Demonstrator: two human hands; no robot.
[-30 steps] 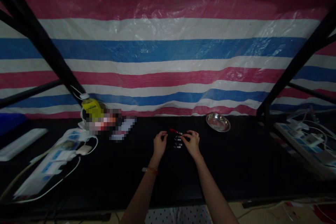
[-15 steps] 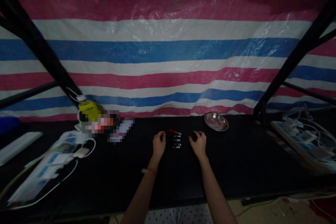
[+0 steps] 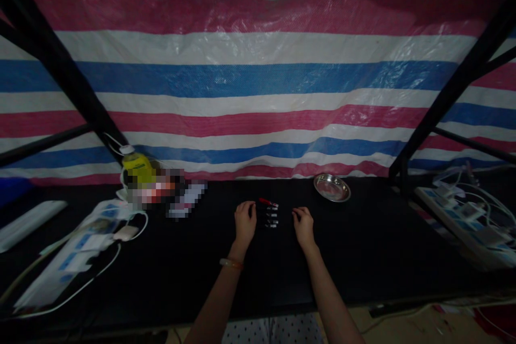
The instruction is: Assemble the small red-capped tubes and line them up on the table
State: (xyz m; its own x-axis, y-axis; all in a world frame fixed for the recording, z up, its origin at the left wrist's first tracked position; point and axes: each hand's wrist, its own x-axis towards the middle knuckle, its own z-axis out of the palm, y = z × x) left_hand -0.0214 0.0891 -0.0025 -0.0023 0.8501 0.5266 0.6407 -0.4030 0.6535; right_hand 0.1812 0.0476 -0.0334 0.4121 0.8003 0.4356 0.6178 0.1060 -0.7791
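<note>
Several slim dark pieces with silvery ends (image 3: 272, 215) lie side by side in a row on the black tabletop (image 3: 363, 258). At the row's far end lies a slim red piece with a silvery tip (image 3: 268, 203). Their exact kind is too dim to tell. My left hand (image 3: 245, 223) rests just left of the row, its fingers loosely bent. On the other side, apart from the row, is my right hand (image 3: 304, 226), with thumb and index finger bent and a small dark gap between them. I see nothing held in either hand.
A round metal dish (image 3: 332, 188) stands at the back right. To the left are a power strip with cables (image 3: 76, 252), a yellow bottle (image 3: 139, 167) and a blurred-out flat item (image 3: 187, 199). Another power strip (image 3: 467, 220) lies right. Behind hangs striped sheeting (image 3: 258, 80).
My right hand has drawn its fingers closer together and shifted very slightly. My left hand stays beside the row, which looks the same.
</note>
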